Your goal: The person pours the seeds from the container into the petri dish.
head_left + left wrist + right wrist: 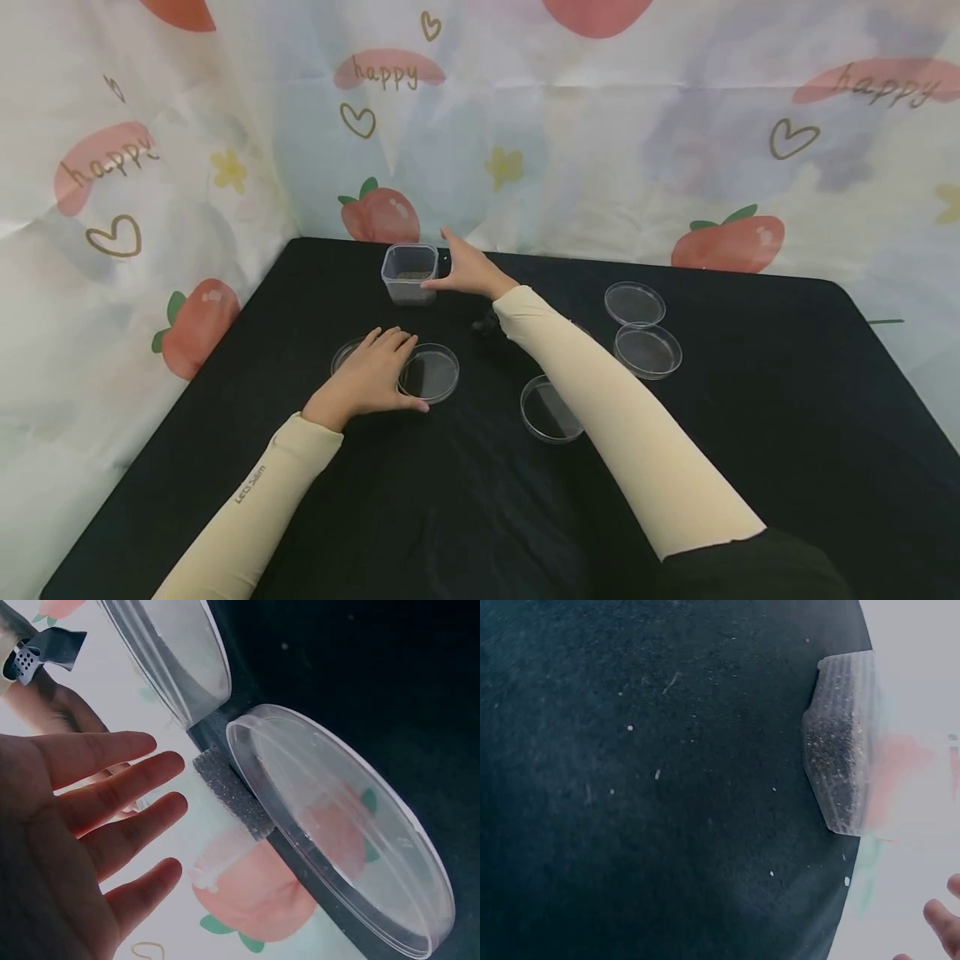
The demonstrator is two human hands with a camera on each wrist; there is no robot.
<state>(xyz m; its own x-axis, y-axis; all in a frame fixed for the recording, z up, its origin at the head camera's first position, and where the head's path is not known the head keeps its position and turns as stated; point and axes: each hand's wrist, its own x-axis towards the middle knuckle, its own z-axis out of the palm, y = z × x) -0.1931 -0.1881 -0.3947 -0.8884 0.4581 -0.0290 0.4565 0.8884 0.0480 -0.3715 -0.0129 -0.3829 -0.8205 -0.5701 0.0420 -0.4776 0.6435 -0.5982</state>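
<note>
At the far side of the table stands a clear square plastic container with dark granules in its bottom, also visible in the right wrist view. My right hand reaches to its right side, thumb right at the front corner and fingers spread apart from the thumb. My left hand hovers over two clear petri dishes, its fingers extended. The right-hand petri dish lies between its thumb and fingers; the hand partly covers the left petri dish. The left wrist view shows those loosely spread fingers.
Two petri dishes lie at the right, a rear dish touching a front dish. Another petri dish is partly behind my right forearm. A small black object sits below my right wrist. Patterned cloth hangs behind the black table.
</note>
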